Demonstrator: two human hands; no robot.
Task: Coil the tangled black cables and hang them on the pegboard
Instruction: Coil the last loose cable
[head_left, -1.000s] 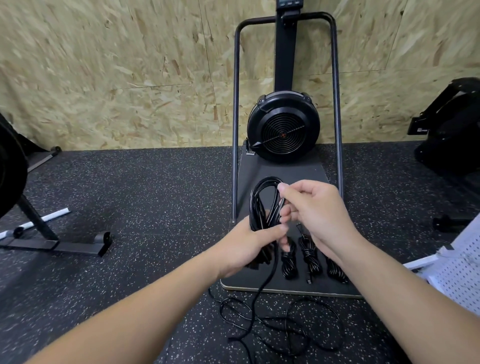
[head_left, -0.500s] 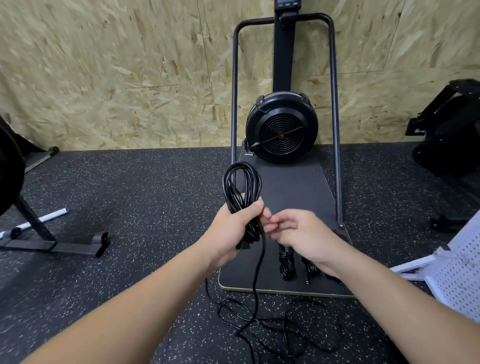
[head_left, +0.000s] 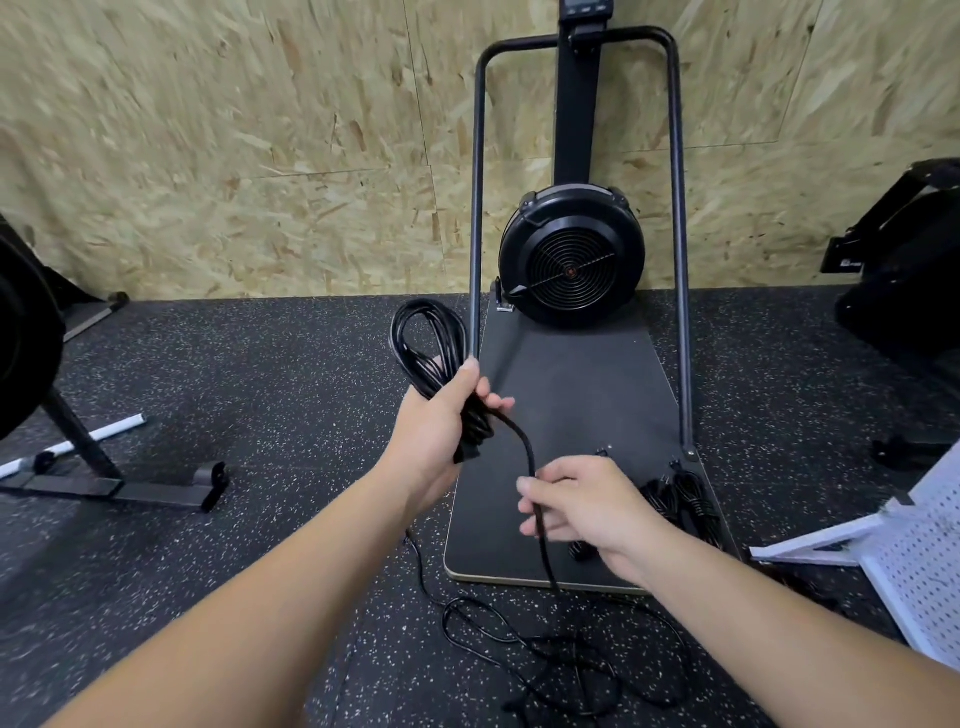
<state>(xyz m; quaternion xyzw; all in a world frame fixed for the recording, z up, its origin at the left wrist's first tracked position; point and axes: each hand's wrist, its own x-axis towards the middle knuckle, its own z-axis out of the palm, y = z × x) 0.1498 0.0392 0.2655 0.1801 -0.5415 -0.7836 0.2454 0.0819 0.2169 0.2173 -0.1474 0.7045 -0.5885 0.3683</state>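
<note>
Pegboard (head_left: 930, 566) cropped at right edge

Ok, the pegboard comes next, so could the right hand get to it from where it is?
Probably yes, once freed: the right hand pinches the cable trailing from the left hand's coil, and the pegboard lies on its side, nothing between.
</note>
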